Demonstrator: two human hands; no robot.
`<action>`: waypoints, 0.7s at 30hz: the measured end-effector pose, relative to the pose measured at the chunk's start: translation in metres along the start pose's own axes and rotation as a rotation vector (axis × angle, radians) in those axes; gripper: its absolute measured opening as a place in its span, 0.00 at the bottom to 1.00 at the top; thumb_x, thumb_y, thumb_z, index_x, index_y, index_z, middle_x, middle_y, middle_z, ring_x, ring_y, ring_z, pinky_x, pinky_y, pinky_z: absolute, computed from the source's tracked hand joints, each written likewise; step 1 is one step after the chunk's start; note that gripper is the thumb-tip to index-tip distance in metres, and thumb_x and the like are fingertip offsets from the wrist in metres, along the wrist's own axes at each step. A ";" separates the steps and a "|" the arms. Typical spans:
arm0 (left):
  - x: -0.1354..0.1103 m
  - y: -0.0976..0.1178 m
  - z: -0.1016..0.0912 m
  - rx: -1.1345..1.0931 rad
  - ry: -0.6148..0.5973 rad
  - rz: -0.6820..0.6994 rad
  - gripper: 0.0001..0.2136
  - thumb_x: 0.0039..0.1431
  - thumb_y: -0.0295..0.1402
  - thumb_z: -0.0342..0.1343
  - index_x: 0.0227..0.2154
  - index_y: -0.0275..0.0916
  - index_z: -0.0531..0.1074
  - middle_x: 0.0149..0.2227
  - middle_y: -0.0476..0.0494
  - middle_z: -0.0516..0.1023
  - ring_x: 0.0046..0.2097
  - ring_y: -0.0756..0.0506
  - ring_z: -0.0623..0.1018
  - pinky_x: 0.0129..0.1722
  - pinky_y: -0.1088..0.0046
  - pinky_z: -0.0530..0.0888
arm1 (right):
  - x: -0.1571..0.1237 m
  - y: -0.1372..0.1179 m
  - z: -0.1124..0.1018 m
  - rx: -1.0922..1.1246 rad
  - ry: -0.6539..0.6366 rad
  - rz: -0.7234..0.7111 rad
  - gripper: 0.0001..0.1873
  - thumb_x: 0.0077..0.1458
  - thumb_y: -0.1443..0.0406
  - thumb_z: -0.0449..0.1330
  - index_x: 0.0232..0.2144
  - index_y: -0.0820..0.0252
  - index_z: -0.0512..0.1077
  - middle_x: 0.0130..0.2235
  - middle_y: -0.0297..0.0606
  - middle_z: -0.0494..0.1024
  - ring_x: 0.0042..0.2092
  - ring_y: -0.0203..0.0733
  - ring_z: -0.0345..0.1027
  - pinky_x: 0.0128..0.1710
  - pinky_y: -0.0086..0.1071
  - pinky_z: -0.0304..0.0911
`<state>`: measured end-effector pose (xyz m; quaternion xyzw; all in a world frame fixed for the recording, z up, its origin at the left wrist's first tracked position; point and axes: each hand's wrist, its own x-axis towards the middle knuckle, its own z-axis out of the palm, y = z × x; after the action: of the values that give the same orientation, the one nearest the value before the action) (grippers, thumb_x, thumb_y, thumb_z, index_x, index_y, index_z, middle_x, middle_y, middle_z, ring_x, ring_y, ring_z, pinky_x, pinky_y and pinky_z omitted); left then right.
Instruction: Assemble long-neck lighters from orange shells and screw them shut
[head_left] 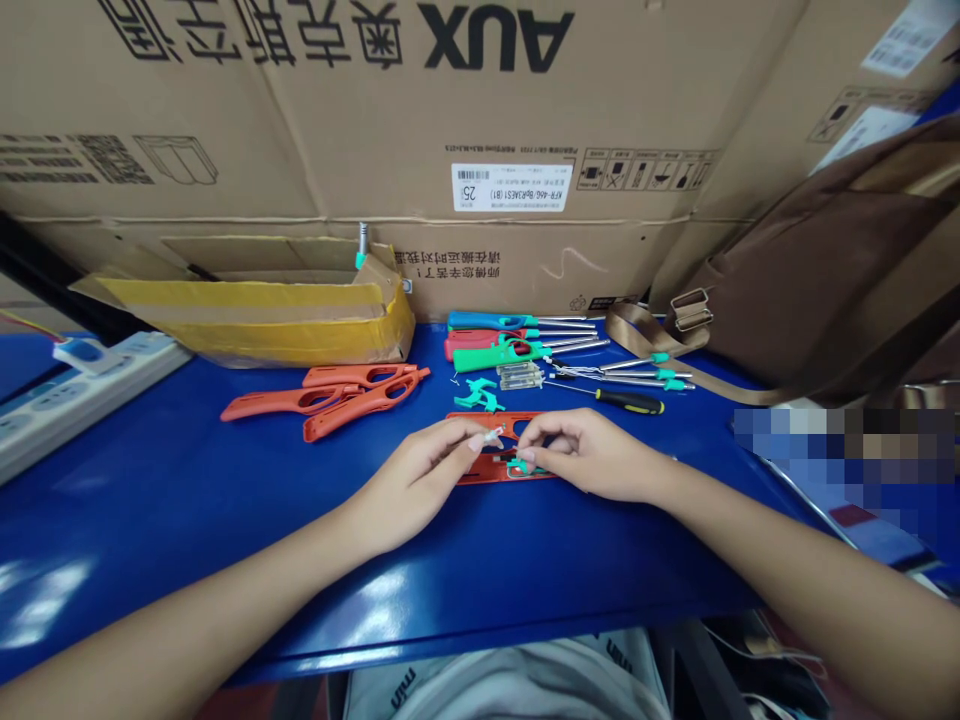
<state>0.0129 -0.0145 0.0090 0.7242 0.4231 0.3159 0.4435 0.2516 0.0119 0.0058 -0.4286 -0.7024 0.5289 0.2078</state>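
Note:
My left hand (424, 475) pinches a small whitish part with a bit of red (495, 434) between thumb and fingers. Under both hands lies an orange lighter shell half (480, 470), with another orange shell half just behind it. My right hand (596, 455) is closed, its thumb and fingertips together over a green piece (519, 467) set in the near shell. What those fingertips grip is hidden. Loose green triggers (480, 395) lie just beyond my hands, beside several clear fuel tanks (520, 376). A screwdriver (630, 401) with a black and yellow handle rests behind my right hand.
Orange shell halves (326, 395) lie left. Blue, red and green lighters (495, 358) and metal rods with green ends (652, 378) are at the back. A yellow-taped carton (300, 320), a power strip (90, 390) and a brown bag (832, 260) flank the blue table (360, 600).

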 end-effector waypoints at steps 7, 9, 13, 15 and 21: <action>0.001 -0.008 0.002 0.018 -0.023 0.005 0.15 0.69 0.41 0.51 0.46 0.38 0.77 0.44 0.42 0.81 0.44 0.43 0.79 0.47 0.66 0.75 | 0.001 0.005 0.000 -0.078 -0.005 -0.035 0.11 0.61 0.58 0.61 0.37 0.61 0.75 0.31 0.33 0.74 0.27 0.31 0.60 0.27 0.26 0.56; 0.001 -0.010 0.002 0.016 -0.016 0.024 0.14 0.68 0.41 0.53 0.47 0.38 0.77 0.45 0.41 0.81 0.45 0.43 0.79 0.48 0.66 0.75 | 0.000 0.003 -0.001 -0.087 -0.024 -0.060 0.11 0.62 0.58 0.61 0.37 0.61 0.75 0.30 0.32 0.73 0.28 0.31 0.60 0.28 0.26 0.57; 0.001 -0.015 0.002 -0.017 0.008 0.032 0.12 0.65 0.39 0.58 0.46 0.38 0.78 0.46 0.40 0.82 0.46 0.43 0.81 0.49 0.66 0.76 | -0.004 -0.001 -0.001 -0.126 -0.046 -0.099 0.10 0.63 0.60 0.60 0.37 0.61 0.75 0.29 0.31 0.71 0.28 0.31 0.59 0.28 0.26 0.56; 0.001 -0.016 0.003 -0.043 0.014 0.005 0.12 0.63 0.39 0.60 0.45 0.37 0.78 0.45 0.40 0.82 0.45 0.43 0.81 0.47 0.66 0.76 | -0.005 -0.001 -0.002 -0.132 -0.046 -0.106 0.10 0.63 0.60 0.59 0.37 0.61 0.75 0.28 0.30 0.70 0.27 0.31 0.58 0.27 0.25 0.55; 0.002 -0.012 0.003 -0.032 0.017 0.001 0.11 0.62 0.37 0.61 0.43 0.37 0.80 0.43 0.41 0.82 0.43 0.44 0.81 0.44 0.69 0.76 | -0.006 -0.002 -0.001 -0.123 -0.034 -0.102 0.09 0.64 0.61 0.58 0.35 0.62 0.73 0.26 0.28 0.67 0.26 0.30 0.56 0.25 0.25 0.53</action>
<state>0.0122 -0.0112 -0.0034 0.7147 0.4213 0.3289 0.4511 0.2545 0.0077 0.0090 -0.3950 -0.7581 0.4806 0.1957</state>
